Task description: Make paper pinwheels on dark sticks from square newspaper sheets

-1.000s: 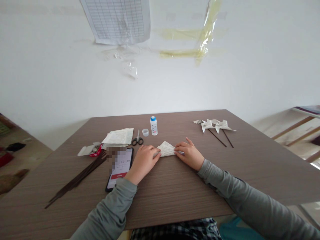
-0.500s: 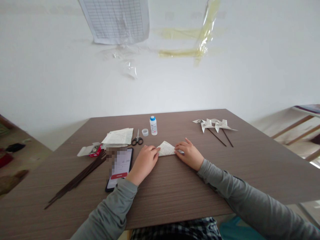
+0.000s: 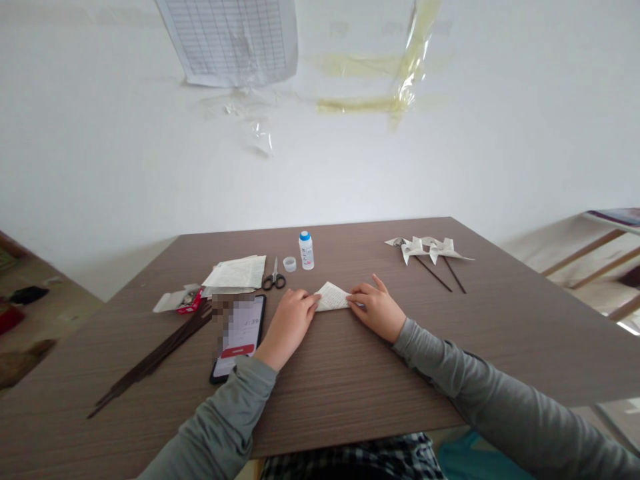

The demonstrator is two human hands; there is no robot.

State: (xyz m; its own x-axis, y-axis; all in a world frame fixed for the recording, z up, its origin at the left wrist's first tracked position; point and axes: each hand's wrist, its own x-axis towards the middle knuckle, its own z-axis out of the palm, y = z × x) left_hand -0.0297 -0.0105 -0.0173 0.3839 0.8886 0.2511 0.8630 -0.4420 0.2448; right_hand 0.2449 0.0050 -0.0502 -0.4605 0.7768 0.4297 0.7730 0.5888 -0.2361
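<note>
A sheet of printed paper (image 3: 332, 297), folded into a triangle with its peak pointing away from me, lies on the brown table (image 3: 340, 373). My left hand (image 3: 294, 319) is closed at its left corner, the fingertips on the paper. At the opposite corner my right hand (image 3: 379, 308) pinches the paper between thumb and fingers, one finger raised. Both corners are hidden under my fingers. Scissors (image 3: 274, 280), a small translucent cup (image 3: 289, 265) and a white bottle with a blue cap (image 3: 307, 251) stand or lie just behind.
On the left are a stack of paper squares (image 3: 235, 275), an opened red box (image 3: 189, 301) of small metal pieces, dark sticks (image 3: 150, 357) and a phone (image 3: 239, 347). Paper pinwheels (image 3: 425, 248) on sticks lie at the back right. A white wall (image 3: 350, 173) rises behind the table.
My right hand has shifted very slightly, its thumb and fingers drawn closer on the right corner of the paper. My left hand stays in place.
</note>
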